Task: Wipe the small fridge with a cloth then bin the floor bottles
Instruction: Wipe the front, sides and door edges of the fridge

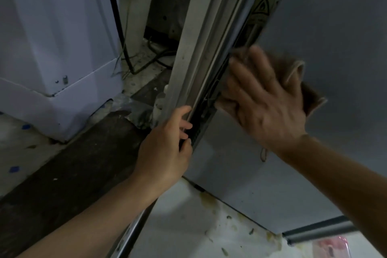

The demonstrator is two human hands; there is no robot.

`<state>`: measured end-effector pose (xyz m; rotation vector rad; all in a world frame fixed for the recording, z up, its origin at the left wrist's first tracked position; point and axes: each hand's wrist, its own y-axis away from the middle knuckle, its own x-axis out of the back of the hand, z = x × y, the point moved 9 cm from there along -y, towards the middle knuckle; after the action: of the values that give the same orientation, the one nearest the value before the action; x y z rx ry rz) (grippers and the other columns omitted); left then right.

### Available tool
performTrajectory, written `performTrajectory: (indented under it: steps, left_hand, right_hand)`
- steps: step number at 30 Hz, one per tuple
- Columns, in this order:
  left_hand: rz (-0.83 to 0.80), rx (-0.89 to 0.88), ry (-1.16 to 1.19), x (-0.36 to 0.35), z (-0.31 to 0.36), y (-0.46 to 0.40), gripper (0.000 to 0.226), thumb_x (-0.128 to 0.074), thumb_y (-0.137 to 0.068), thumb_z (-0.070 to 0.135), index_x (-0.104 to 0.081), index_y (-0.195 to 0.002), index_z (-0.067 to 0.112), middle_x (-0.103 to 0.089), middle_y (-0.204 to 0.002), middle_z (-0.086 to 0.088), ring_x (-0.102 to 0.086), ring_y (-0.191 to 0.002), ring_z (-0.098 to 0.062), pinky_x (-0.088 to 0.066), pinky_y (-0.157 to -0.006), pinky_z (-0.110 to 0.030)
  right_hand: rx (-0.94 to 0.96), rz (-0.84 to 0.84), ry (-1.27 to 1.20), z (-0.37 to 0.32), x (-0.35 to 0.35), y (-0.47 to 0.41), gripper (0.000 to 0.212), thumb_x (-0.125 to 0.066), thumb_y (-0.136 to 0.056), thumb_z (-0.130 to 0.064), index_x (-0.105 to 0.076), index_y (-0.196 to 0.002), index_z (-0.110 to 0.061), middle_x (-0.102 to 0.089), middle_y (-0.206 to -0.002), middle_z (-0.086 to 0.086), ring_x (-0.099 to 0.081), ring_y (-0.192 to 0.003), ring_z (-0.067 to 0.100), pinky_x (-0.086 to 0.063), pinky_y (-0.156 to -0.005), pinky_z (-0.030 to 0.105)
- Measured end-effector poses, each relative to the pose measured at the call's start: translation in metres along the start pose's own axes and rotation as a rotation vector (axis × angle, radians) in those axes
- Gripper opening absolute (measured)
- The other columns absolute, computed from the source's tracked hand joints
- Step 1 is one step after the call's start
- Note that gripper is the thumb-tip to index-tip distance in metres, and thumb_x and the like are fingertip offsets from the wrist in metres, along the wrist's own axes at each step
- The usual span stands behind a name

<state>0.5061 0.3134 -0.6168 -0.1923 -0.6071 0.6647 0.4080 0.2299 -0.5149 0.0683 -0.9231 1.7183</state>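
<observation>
The small grey fridge [326, 27] fills the right side, seen from above along its side wall. My right hand [266, 98] lies flat with spread fingers on a brown cloth [293, 71] and presses it against the fridge's side near the back edge. My left hand [167, 146] grips the fridge's rear corner edge, its fingers curled round the metal strip [211, 65]. A yellow warning sticker [261, 8] sits on the back edge above the cloth. No bottles are in view.
A white appliance [52, 37] stands at the left. Cables [129, 52] run over the speckled floor behind the fridge. A dark wooden plank [69, 169] lies on the floor. A stained white surface [199, 222] lies below the fridge, with a grey bar [318, 230] at the lower right.
</observation>
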Motion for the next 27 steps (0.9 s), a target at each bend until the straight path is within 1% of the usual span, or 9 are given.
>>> performTrajectory:
  steps: [6, 9, 13, 15, 16, 18, 22, 25, 27]
  left_hand:
    - [-0.019, 0.053, -0.021, 0.0, -0.017, 0.007, 0.059, -0.06, -0.086, 0.012, -0.037, -0.136, 0.031, -0.057, -0.108, 0.02, -0.058, -0.088, 0.005, -0.049, -0.078, -0.019]
    - [-0.032, 0.058, -0.04, -0.001, -0.018, 0.011, 0.057, -0.059, -0.086, 0.011, -0.038, -0.135, 0.031, -0.056, -0.108, 0.019, -0.058, -0.088, 0.004, -0.05, -0.078, -0.023]
    - [-0.051, 0.062, -0.039, -0.01, -0.015, 0.012, 0.056, -0.059, -0.085, 0.008, -0.04, -0.134, 0.026, -0.058, -0.113, 0.012, -0.058, -0.09, -0.003, -0.053, -0.08, -0.033]
    - [-0.071, 0.069, -0.033, -0.018, -0.015, 0.013, 0.055, -0.06, -0.085, 0.008, -0.041, -0.134, 0.025, -0.057, -0.118, 0.008, -0.058, -0.093, -0.008, -0.052, -0.083, -0.038]
    - [-0.083, 0.076, -0.032, -0.023, -0.016, 0.013, 0.055, -0.06, -0.085, 0.009, -0.04, -0.135, 0.025, -0.056, -0.121, 0.007, -0.057, -0.096, -0.009, -0.052, -0.085, -0.038]
    - [-0.11, 0.078, -0.028, -0.033, -0.02, 0.013, 0.056, -0.06, -0.086, 0.011, -0.038, -0.136, 0.025, -0.052, -0.129, 0.006, -0.055, -0.105, -0.01, -0.05, -0.089, -0.034]
    - [-0.169, 0.05, -0.01, -0.058, -0.016, 0.008, 0.069, -0.06, -0.087, 0.01, -0.025, -0.145, 0.024, -0.042, -0.142, 0.002, -0.046, -0.125, -0.015, -0.044, -0.097, -0.03]
    - [-0.225, 0.053, 0.036, -0.078, -0.013, 0.003, 0.08, -0.059, -0.086, 0.007, -0.013, -0.149, 0.026, -0.037, -0.147, 0.002, -0.036, -0.134, -0.013, -0.038, -0.108, -0.032]
    - [-0.243, 0.068, 0.023, -0.085, -0.016, 0.002, 0.085, -0.06, -0.086, 0.007, -0.009, -0.151, 0.026, -0.034, -0.15, 0.002, -0.033, -0.136, -0.012, -0.036, -0.11, -0.034]
  right_hand:
    - [0.176, -0.257, -0.084, -0.081, -0.057, 0.046, 0.055, -0.076, -0.075, -0.026, -0.06, -0.125, -0.011, -0.05, -0.141, 0.01, -0.039, -0.135, 0.03, -0.028, -0.092, 0.046]
    - [0.204, -0.392, -0.143, -0.1, -0.077, 0.061, 0.063, -0.075, -0.075, -0.021, -0.052, -0.133, -0.01, -0.04, -0.148, 0.011, -0.035, -0.138, 0.03, -0.028, -0.094, 0.045]
    - [0.435, -0.657, -0.164, -0.125, -0.094, 0.11, 0.068, -0.029, -0.094, -0.013, 0.013, -0.147, -0.014, 0.02, -0.156, 0.004, 0.002, -0.147, 0.026, -0.021, -0.113, 0.046]
    - [0.413, -0.658, -0.155, -0.115, -0.089, 0.116, 0.075, -0.033, -0.093, -0.012, 0.023, -0.142, -0.015, 0.024, -0.154, 0.0, 0.005, -0.147, 0.024, -0.012, -0.116, 0.049]
    - [0.38, -0.655, -0.157, -0.105, -0.084, 0.113, 0.082, -0.043, -0.092, -0.014, 0.021, -0.145, -0.018, 0.021, -0.156, 0.0, 0.003, -0.147, 0.026, -0.011, -0.116, 0.052]
    - [0.276, -0.446, -0.092, -0.069, -0.055, 0.089, 0.084, -0.062, -0.083, -0.018, -0.011, -0.15, -0.02, -0.004, -0.159, 0.0, -0.012, -0.146, 0.027, -0.009, -0.114, 0.054]
    - [-0.025, -0.036, -0.03, -0.002, -0.006, 0.071, 0.056, -0.051, -0.096, -0.028, -0.03, -0.148, -0.018, -0.021, -0.156, -0.004, -0.018, -0.145, 0.022, -0.009, -0.114, 0.054]
    - [-0.125, -0.057, -0.007, -0.017, -0.021, 0.087, 0.057, -0.053, -0.095, -0.025, -0.031, -0.148, -0.021, -0.019, -0.156, -0.004, -0.011, -0.146, 0.024, -0.004, -0.112, 0.057]
    - [0.04, -0.199, -0.011, -0.056, -0.045, 0.116, 0.057, -0.043, -0.09, -0.015, -0.034, -0.146, -0.023, -0.018, -0.154, -0.007, 0.0, -0.147, 0.024, 0.003, -0.112, 0.053]
